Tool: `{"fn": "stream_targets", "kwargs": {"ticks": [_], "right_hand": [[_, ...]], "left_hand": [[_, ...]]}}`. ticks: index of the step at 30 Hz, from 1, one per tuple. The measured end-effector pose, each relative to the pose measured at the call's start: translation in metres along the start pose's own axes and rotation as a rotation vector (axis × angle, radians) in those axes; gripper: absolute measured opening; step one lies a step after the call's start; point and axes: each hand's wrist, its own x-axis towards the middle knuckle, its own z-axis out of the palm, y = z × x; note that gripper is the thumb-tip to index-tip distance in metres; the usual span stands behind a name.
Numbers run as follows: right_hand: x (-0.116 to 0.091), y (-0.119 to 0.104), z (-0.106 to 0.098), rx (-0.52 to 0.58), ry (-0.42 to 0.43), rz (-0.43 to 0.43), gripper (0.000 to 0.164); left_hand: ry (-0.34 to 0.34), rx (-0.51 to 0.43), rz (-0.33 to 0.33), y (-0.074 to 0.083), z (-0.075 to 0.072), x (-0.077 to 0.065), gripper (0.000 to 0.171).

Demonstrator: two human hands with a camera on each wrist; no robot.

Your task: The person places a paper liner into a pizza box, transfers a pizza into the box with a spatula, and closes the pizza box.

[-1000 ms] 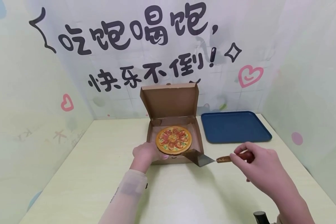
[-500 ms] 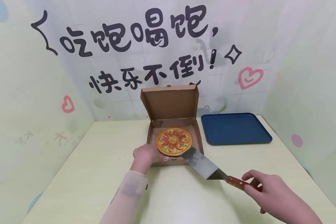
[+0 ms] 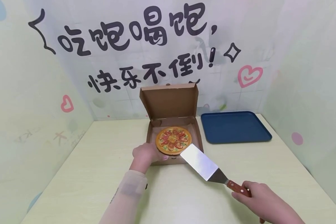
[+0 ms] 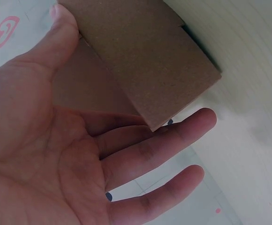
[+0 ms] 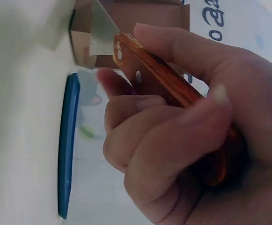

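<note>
An open cardboard pizza box (image 3: 169,104) stands with its lid up and a round topped pizza (image 3: 173,140) inside. My left hand (image 3: 146,153) holds the box's front left corner. In the left wrist view the thumb lies at the edge of the cardboard wall (image 4: 145,61), with the other fingers spread on the far side of it. My right hand (image 3: 264,199) grips the wooden handle (image 5: 161,77) of a spatula (image 3: 200,162), fingers curled round it. The shiny blade slants up leftward, its front edge overlapping the box's front right rim, close beside the pizza's crust.
A blue tray (image 3: 236,128) lies flat right of the box, near the back wall. Printed walls (image 3: 305,93) bound the pale tabletop (image 3: 106,149) at left, back and right.
My right hand has lowered and drawn back toward me. The spatula blade has turned and now shows a bright flat face, its tip still by the box's front. The left hand keeps its place.
</note>
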Motion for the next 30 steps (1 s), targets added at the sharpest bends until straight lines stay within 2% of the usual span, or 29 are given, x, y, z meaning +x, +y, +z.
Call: {"fn": "stream_targets", "kwargs": {"ticks": [8, 16, 25, 30], "right_hand": [[0.005, 0.003, 0.004, -0.006, 0.068, 0.061, 0.039], [0.015, -0.001, 0.002, 0.002, 0.125, 0.151, 0.032], [0.012, -0.003, -0.007, -0.030, 0.246, 0.102, 0.038], [0.014, -0.002, -0.016, -0.002, 0.273, 0.112, 0.044]], "left_hand": [[0.015, -0.017, 0.011, -0.001, 0.000, -0.001, 0.108], [0.026, -0.019, 0.013, -0.002, 0.001, 0.002, 0.108], [0.019, -0.015, 0.001, -0.001, 0.002, 0.003, 0.107], [0.015, -0.017, -0.001, -0.002, 0.002, 0.003, 0.108]]}}
